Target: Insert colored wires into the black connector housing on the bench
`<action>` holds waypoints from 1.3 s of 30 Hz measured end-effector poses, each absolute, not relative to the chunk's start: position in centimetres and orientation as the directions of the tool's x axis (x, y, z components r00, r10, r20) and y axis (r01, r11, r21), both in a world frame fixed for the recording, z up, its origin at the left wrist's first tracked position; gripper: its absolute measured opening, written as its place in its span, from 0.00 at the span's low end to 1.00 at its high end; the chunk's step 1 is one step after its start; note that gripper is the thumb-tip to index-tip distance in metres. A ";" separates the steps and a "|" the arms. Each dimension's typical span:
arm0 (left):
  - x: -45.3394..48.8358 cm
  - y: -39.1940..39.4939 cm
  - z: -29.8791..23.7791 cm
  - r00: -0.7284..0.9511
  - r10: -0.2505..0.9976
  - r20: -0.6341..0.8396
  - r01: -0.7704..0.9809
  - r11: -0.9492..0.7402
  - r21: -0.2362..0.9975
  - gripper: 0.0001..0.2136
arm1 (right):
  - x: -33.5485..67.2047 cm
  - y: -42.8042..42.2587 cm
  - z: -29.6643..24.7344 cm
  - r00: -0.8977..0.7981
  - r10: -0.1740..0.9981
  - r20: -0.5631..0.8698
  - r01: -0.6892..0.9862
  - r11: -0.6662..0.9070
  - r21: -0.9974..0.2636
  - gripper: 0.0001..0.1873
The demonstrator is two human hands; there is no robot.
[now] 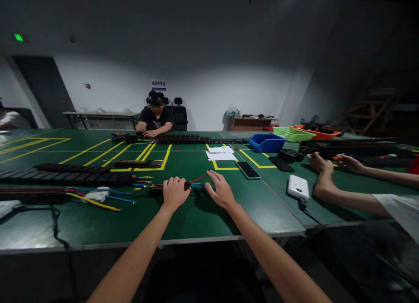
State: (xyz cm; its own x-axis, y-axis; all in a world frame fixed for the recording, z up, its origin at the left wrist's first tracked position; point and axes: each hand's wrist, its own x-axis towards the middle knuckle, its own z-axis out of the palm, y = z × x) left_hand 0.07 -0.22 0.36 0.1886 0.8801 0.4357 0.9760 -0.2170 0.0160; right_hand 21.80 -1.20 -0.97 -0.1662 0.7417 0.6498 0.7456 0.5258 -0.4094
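Note:
My left hand (176,192) is closed over the end of a black strip-like part (156,191) lying on the green table, its fingers wrapped round it. Colored wires come out of that end toward the right. A red wire (198,178) runs straight up to the fingertips of my right hand (221,190), which seem to pinch its end. Below it, a blue wire (197,187) reaches close to my right thumb. The wire tips are too small to make out.
Long black strips (68,176) with yellow and blue wires lie at left. A phone (248,170), white papers (221,153), a blue bin (266,142) and a white device (298,187) are to the right. A co-worker's hands (321,163) work at right; another person (156,117) sits opposite.

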 end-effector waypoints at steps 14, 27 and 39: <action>0.1 -0.3 0.4 0.190 0.877 0.441 0.975 -0.221 0.019 0.14 | 21.7 -1.3 -0.9 -0.161 0.748 0.644 0.769 0.504 -0.393 0.26; 0.1 -0.4 0.6 0.198 0.873 0.446 0.973 -0.231 0.020 0.13 | 21.7 -1.1 -1.1 -0.147 0.797 0.585 0.794 0.448 -0.410 0.24; 0.1 -0.5 0.8 0.202 0.879 0.432 0.972 -0.234 0.021 0.15 | 21.3 -1.4 -0.5 -0.032 0.751 0.660 0.822 0.396 -0.410 0.17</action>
